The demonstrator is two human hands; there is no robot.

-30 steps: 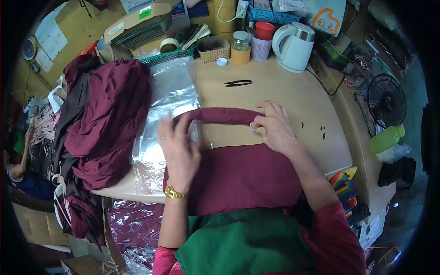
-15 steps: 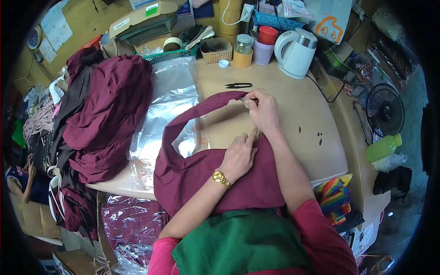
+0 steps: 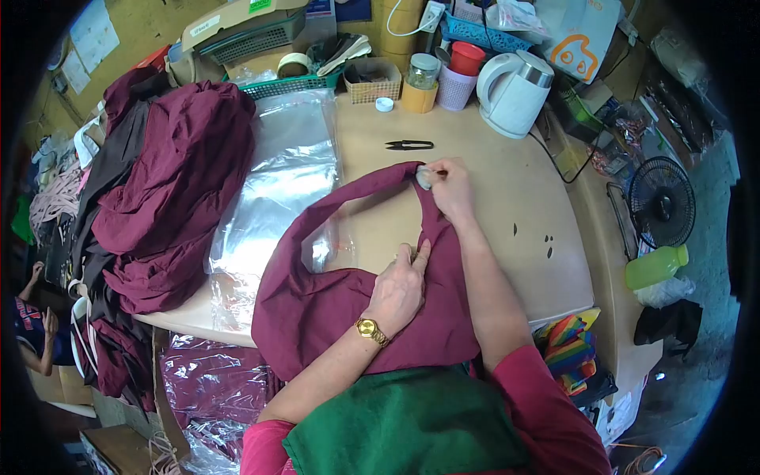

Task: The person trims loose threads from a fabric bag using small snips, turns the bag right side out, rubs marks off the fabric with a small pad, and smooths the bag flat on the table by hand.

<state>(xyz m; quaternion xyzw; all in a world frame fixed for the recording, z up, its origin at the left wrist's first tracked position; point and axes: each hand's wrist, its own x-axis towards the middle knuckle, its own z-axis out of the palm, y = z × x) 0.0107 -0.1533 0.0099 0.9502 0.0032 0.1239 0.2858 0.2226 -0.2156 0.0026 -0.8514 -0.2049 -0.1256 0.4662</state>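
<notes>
A maroon cloth bag [image 3: 317, 317] with a wide looped strap lies on the table in front of me. My right hand [image 3: 450, 186] is closed in a pinch at the top of the strap. A small whitish piece [image 3: 424, 176], its kind unclear, shows between its fingertips and the cloth. Lower down, my left hand [image 3: 398, 291], with a gold watch [image 3: 370, 328] on its wrist, rests on the bag. Its thumb and index finger point up the strap and grip the cloth at its base; the other fingers are curled and partly hidden.
Black thread snips [image 3: 409, 146] lie beyond the strap. Clear plastic sleeves [image 3: 277, 182] and a heap of maroon cloth [image 3: 170, 190] are at left. A white kettle [image 3: 514, 93] stands at the back right. Baskets and jars line the back edge. Another person's arm [image 3: 47, 340] shows far left.
The view has shifted slightly. The strap's right side now lies flatter and more visible below my right hand. My left hand has slid slightly down and left, its thumb and index finger more apart.
</notes>
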